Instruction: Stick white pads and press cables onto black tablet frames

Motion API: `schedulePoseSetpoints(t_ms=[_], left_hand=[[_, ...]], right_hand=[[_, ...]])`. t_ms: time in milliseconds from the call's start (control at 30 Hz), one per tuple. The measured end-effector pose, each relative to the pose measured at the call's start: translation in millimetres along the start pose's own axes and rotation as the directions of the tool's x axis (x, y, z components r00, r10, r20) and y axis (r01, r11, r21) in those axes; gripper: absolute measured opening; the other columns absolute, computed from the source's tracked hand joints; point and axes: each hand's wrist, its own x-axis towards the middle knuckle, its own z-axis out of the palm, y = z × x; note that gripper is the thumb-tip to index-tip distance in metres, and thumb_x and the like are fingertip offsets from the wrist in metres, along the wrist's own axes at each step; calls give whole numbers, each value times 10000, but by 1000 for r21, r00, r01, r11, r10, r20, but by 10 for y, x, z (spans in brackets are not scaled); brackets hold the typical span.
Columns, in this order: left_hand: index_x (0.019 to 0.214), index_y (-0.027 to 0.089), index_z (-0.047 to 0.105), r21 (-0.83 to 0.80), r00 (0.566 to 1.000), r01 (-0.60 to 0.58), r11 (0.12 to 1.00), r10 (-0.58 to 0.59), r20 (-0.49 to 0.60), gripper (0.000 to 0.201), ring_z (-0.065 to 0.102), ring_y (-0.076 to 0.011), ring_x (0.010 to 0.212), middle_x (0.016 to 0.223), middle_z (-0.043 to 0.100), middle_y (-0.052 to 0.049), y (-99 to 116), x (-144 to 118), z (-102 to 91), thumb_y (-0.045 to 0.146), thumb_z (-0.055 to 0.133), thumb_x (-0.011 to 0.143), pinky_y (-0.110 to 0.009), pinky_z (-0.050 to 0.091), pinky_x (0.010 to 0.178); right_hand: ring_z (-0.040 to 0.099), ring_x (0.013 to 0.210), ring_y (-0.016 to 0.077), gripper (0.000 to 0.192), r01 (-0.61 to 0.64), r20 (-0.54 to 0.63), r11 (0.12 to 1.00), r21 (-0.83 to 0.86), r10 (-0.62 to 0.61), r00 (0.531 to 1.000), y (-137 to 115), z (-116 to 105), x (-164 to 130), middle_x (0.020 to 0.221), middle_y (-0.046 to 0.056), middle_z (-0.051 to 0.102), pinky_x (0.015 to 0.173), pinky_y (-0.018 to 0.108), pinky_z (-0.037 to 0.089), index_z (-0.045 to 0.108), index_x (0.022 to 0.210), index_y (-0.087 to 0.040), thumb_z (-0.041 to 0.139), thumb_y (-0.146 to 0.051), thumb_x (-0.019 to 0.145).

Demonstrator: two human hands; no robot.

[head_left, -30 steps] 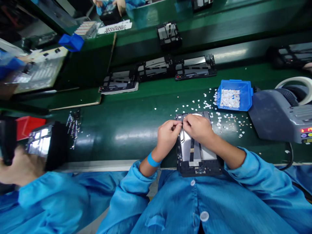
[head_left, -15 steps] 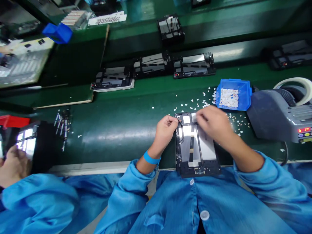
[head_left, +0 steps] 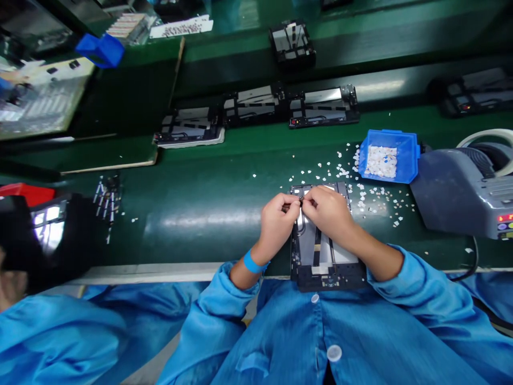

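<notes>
A flat black rectangular unit (head_left: 325, 255) with shiny silver-grey panels (head_left: 306, 247) and a dark lengthwise strip (head_left: 317, 247) lies on the near edge of the green tabletop (head_left: 208, 214). Over its far-left part, left hand (head_left: 278, 222) and right hand (head_left: 331, 211) have fingers (head_left: 294, 210) pinched closed, grip contents unclear.

Black and silver device (head_left: 325, 251), blue wristband (head_left: 254, 262), green worktop (head_left: 208, 214), blue bin (head_left: 407, 160), white scraps (head_left: 381, 161)

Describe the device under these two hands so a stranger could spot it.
On the green bench, look between the camera wearer's blue sleeves. There lies a black-framed device with silvery panels. Unlike the three similar devices lying crosswise beyond, it points lengthwise toward that person, left hand and right hand near its far end.
</notes>
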Motion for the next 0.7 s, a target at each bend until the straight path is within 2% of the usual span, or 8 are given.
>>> schedulePoseSetpoints(t_ms=[133, 367, 433, 500, 567, 600, 700], left_hand=[[846, 197, 722, 9, 1000, -4, 1000, 4, -4, 82, 727, -154, 789, 868, 790, -16, 10, 7, -7, 176, 646, 869, -267, 558, 728], [834, 193, 735, -77, 998, 54, 996, -53, 16, 79, 711, -158, 770, 844, 786, -18, 12, 32, 3, 224, 665, 851, -273, 547, 717], [812, 186, 731, -132, 995, 102, 986, -98, 31, 81, 690, -151, 737, 812, 773, -18, -8, 55, 1, 240, 675, 834, -266, 531, 692], [785, 179, 721, -183, 987, 158, 970, -151, 52, 82, 655, -137, 685, 760, 747, -12, -37, 82, -12, 244, 682, 816, -251, 504, 653], [773, 175, 715, -225, 980, 199, 954, -187, 74, 83, 624, -126, 652, 729, 725, -8, -68, 105, -31, 243, 684, 807, -241, 483, 626], [773, 174, 716, -243, 977, 210, 947, -195, 83, 85, 616, -123, 646, 732, 723, -10, -82, 113, -41, 246, 686, 807, -239, 477, 619], [790, 173, 726, -260, 976, 213, 942, -193, 99, 97, 615, -122, 656, 774, 737, -21, -104, 124, -65, 260, 694, 817, -241, 479, 623]], right_hand=[[569, 734, 187, 140, -35, 30, 997, 65, 33, 999, 10, -20, 29, 735, 30, 646, 690, 288, 373, 586, 723, -221, 571, -150, 843], [550, 762, 214, 122, 10, 33, 998, -67, -8, 999, -13, 88, 101, 782, 65, 646, 733, 321, 387, 534, 742, -230, 506, -145, 824], [552, 768, 218, 124, 30, 32, 995, -90, -27, 999, 13, 50, 124, 785, 71, 644, 745, 332, 393, 526, 737, -230, 496, -136, 812], [557, 766, 215, 116, 1, 1, 997, -82, 0, 1000, 135, -94, 141, 776, 62, 637, 726, 330, 389, 522, 729, -232, 507, -141, 800], [564, 751, 207, 89, -98, -80, 993, -66, 93, 992, 371, -345, 156, 776, 51, 638, 694, 322, 382, 540, 742, -231, 527, -165, 801], [567, 741, 204, 73, -173, -140, 983, -69, 162, 977, 519, -496, 165, 781, 48, 643, 684, 320, 382, 559, 759, -228, 534, -181, 807], [569, 716, 224, 121, -425, -320, 889, -174, 357, 878, 916, -918, 181, 730, 62, 640, 687, 344, 388, 599, 749, -223, 533, -245, 848]])
